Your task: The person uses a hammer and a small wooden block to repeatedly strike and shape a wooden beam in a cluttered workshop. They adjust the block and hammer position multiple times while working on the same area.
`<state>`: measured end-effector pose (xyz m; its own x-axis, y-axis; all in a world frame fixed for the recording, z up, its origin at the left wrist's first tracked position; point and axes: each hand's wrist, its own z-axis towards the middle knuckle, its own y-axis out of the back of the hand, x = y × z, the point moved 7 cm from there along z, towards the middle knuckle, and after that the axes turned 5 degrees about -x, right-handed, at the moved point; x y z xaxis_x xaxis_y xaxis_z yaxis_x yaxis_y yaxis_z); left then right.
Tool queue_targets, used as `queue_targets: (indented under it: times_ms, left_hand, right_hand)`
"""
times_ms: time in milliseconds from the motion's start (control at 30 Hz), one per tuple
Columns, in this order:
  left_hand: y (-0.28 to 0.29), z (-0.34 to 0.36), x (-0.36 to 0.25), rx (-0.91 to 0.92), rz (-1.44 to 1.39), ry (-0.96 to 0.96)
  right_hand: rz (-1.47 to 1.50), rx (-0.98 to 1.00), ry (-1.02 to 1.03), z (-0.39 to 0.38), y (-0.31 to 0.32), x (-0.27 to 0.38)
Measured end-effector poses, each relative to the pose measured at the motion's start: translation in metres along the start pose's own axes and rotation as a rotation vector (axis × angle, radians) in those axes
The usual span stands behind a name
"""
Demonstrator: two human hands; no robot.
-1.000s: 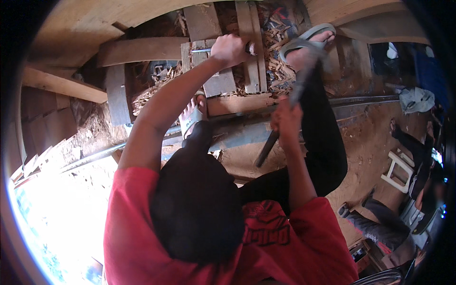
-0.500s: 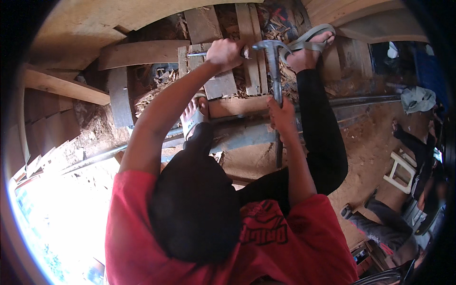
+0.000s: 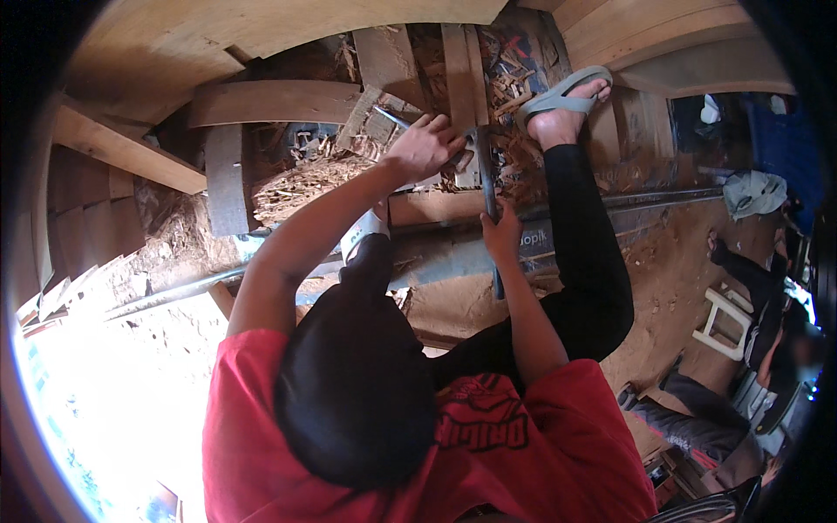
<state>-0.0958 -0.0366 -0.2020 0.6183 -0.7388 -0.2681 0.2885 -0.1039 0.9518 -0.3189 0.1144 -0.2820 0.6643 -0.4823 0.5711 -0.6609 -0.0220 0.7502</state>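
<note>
My left hand (image 3: 425, 148) is closed around a chisel. The chisel's metal blade (image 3: 390, 116) points up and left, over a pale wooden block (image 3: 370, 120) that lies tilted. The chisel's handle end (image 3: 463, 160) sticks out on the right of the fist. My right hand (image 3: 502, 234) grips a claw hammer (image 3: 487, 170) partway down its shaft. The hammer's head is up beside the chisel's handle end; whether they touch I cannot tell. My sandalled right foot (image 3: 554, 122) rests to the right of the hammer, and my left foot (image 3: 364, 232) is partly hidden below my left forearm.
Wood chips (image 3: 305, 186) are strewn around the planks. A curved board (image 3: 275, 103) lies at the far left, and a long metal pipe (image 3: 654, 199) crosses behind my legs. On the right are a white plastic stool (image 3: 725, 322), a pale bag (image 3: 753, 193) and another person's legs (image 3: 689, 418).
My left hand has moved down and slightly right, and the chisel has tilted. The wooden block has turned. The hammer has come down and left, closer to the chisel's handle.
</note>
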Motion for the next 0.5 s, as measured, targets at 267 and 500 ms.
queue_targets:
  times_ms: [267, 500]
  left_hand:
    - [0.017, -0.039, 0.015, -0.222, 0.065, 0.237]
    - [0.047, -0.096, 0.045, -0.358, 0.107, 0.764]
  right_hand:
    - [0.065, -0.007, -0.025, -0.013, 0.001, 0.014]
    - [0.007, -0.28, 0.81, -0.027, 0.048, 0.193]
